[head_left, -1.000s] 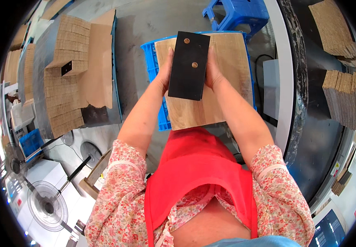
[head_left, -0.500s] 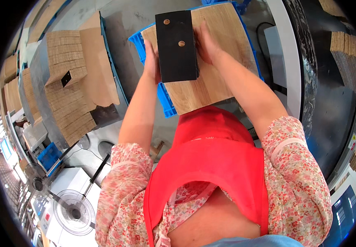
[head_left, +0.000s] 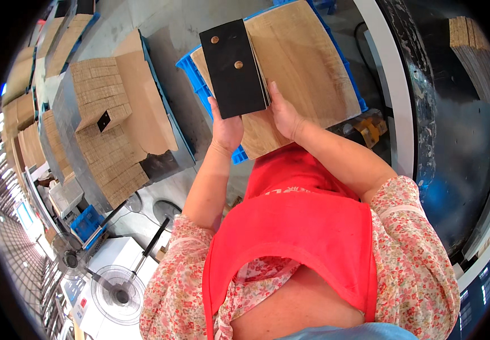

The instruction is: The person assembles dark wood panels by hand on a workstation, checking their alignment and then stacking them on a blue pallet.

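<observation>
Head cam: blk panels (head_left: 235,85) partly hide wood board (head_left: 307,62); fan (head_left: 119,295), stacked boards (head_left: 112,161) L.

From the wearer's head, my fisheye looks down, close over the red apron (head_left: 290,226), to the left hand (head_left: 227,131) and right hand (head_left: 286,119); rim distances may mislead.

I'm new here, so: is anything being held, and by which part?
The black panel stack, by its near end: left hand at the left corner, right hand at the right side. Whether they bear its weight cannot be told.
</observation>
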Motion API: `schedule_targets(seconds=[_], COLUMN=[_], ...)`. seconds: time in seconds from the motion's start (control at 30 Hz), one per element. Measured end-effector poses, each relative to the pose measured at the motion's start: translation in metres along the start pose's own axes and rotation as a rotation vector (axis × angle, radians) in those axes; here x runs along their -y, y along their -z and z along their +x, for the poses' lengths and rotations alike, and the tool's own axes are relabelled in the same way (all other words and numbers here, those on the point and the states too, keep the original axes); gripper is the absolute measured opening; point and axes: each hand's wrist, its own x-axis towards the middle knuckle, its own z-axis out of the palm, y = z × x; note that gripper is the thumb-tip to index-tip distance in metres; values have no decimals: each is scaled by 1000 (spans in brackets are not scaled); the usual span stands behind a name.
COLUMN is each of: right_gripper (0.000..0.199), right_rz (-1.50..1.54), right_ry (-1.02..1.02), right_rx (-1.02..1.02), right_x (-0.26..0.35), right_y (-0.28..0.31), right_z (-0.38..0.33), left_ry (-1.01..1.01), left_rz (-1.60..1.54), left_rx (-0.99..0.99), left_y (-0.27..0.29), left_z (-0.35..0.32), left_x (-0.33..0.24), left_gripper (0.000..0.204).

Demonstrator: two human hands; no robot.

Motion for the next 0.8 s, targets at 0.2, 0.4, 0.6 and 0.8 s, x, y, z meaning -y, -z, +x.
schedule_targets(seconds=[0.2, 0.4, 0.6, 0.8], right_gripper=[78, 81, 83, 80], right_rz=[40, -152, 71, -17], right_ry=[-52, -39, -87, 32], right_rx=[81, -114, -67, -7], right_x=[-14, -38, 16, 10], right_y=[13, 21, -1, -7], right_z=[5, 15, -5, 7], left_ry=[291, 13, 42, 41], left_rz=[-1519, -3, 105, 190], left_rx=[135, -51, -140, -133], left_y=[18, -7, -44, -48], left_z=[-8, -11, -12, -9], left_x=[0, 6, -30, -29], left_gripper=[57, 67, 86, 87])
